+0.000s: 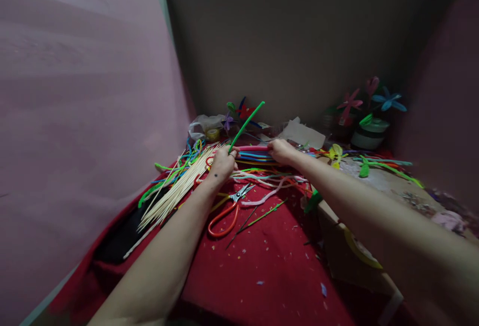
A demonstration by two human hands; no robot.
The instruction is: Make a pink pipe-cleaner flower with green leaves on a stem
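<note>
My left hand (pixel 223 163) is closed around a green pipe cleaner (pixel 246 127), which slants up and to the right out of the fist. To its right, my right hand (pixel 281 151) pinches pink pipe cleaners (pixel 251 148) at their right part. Their left part reaches my left hand; whether that hand grips them too is hidden. Blue pipe cleaners (pixel 254 157) lie just below the pink ones. Scissors with red handles (pixel 223 222) rest on the red cloth (pixel 269 261), nearer to me, blades pointing up and right.
Wooden skewers (pixel 174 191) lie in a bundle at the left. Behind stand a clear plastic bag (pixel 204 125) and pipe-cleaner flowers (pixel 389 100) in a pot (pixel 370 134). A cardboard box (pixel 348 246) is at the right. A pink wall (pixel 82 116) borders the left side.
</note>
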